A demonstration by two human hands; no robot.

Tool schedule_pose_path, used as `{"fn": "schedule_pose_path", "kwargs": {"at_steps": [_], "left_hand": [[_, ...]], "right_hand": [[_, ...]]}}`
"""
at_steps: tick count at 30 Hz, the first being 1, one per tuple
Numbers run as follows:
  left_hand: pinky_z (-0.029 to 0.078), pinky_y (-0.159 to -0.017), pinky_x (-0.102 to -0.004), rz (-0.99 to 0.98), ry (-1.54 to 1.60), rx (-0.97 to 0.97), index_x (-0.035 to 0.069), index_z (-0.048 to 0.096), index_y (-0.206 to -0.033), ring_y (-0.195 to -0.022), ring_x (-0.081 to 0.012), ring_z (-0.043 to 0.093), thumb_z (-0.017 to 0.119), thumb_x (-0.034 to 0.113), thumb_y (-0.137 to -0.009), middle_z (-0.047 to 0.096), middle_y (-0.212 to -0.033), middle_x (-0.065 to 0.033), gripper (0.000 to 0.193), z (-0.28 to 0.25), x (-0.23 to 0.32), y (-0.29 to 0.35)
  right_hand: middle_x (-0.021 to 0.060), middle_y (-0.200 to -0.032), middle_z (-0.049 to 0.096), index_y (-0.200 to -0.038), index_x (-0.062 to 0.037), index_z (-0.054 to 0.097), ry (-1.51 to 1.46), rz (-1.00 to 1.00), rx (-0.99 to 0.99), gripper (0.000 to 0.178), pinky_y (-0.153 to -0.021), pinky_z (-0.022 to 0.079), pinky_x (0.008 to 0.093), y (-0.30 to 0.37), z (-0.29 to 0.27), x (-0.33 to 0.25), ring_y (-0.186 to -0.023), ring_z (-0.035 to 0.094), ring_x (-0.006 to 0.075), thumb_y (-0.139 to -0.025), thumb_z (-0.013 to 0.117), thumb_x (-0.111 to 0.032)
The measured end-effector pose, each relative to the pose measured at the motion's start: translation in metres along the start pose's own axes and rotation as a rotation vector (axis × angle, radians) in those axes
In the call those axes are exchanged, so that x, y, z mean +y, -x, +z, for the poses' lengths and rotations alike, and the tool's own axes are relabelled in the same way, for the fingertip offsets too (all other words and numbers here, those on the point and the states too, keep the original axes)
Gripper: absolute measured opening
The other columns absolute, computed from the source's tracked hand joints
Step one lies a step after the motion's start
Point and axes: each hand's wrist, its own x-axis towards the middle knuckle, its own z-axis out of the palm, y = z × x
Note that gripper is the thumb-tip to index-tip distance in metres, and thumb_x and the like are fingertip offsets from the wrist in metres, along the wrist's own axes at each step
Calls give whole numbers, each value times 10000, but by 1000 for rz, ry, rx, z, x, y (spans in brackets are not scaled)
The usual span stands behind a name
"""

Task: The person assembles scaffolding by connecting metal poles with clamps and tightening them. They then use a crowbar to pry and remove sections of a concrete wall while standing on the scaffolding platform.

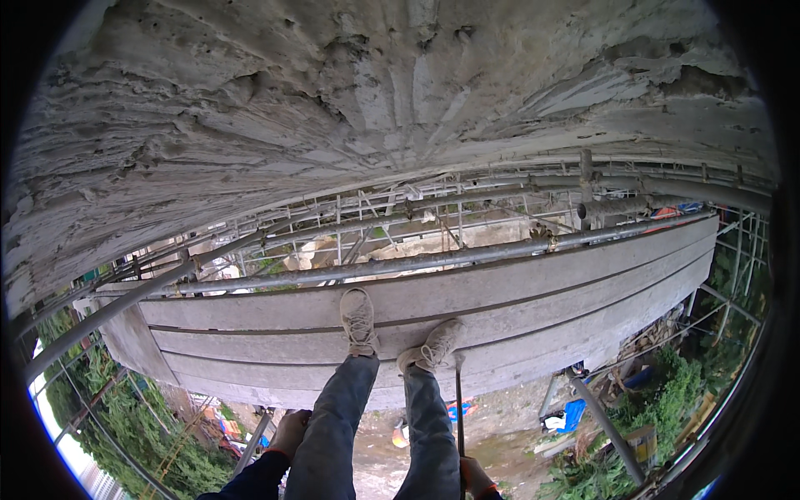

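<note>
My left hand (290,432) is beside my left leg at the lower edge, its fingers curled. A small dark edge shows at its fingertips, but my leg hides most of whatever it grips. Low beside my right leg, my right hand (477,477) is closed around the lower part of a thin, dark, long-handled rod (460,410). The rod's pale upper end is near my right shoe (433,346). Both my shoes rest on grey scaffold planks (250,310), the left shoe (358,318) farther forward.
A rough concrete wall (392,92) rises ahead. Metal scaffold tubes (400,265) run between it and the planks. An upright post with a coupled tube (586,187) stands at the right. Past the near plank edge is a drop to the ground (517,425), with greenery and a blue sheet (571,415).
</note>
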Motion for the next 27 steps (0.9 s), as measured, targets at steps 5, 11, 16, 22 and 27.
{"fn": "schedule_pose_path", "kwargs": {"at_steps": [5,11,16,22,27], "left_hand": [[547,-873,-442,-105,191,19,79,754,-1165,-1035,-381,719,697,355,-902,741,-1094,-229,386,26,-35,-6],[552,-886,-367,-249,535,49,-24,748,-1161,-1025,-234,730,733,264,-900,781,-1087,-161,389,41,-51,6],[552,-897,-335,-249,624,87,-66,727,-1182,-1027,-204,711,688,198,-942,763,-1120,-153,359,17,-20,29],[547,-882,-334,-252,633,135,-55,718,-1197,-1015,-189,702,652,190,-967,764,-1100,-128,342,-12,28,56],[543,-874,-353,-135,426,178,-37,729,-1178,-994,-208,709,638,214,-965,762,-1111,-156,341,-25,48,71]], "right_hand": [[10,-729,674,-931,-56,729,-190,101,-5,246,-525,461,275,-8,0,8,-567,609,122,-998,631,-271],[11,-704,656,-903,-58,721,-89,108,-46,240,-511,453,288,-17,-9,17,-562,609,133,-996,624,-256],[12,-661,624,-828,-50,719,107,45,5,266,-483,424,302,-28,-12,23,-550,590,118,-989,609,-231],[25,-642,622,-813,-31,726,418,-23,7,289,-505,433,309,-22,-9,13,-557,590,139,-975,591,-228],[61,-633,622,-822,-7,712,546,-209,-48,285,-505,453,329,-22,-7,10,-541,606,168,-957,572,-215]]}}
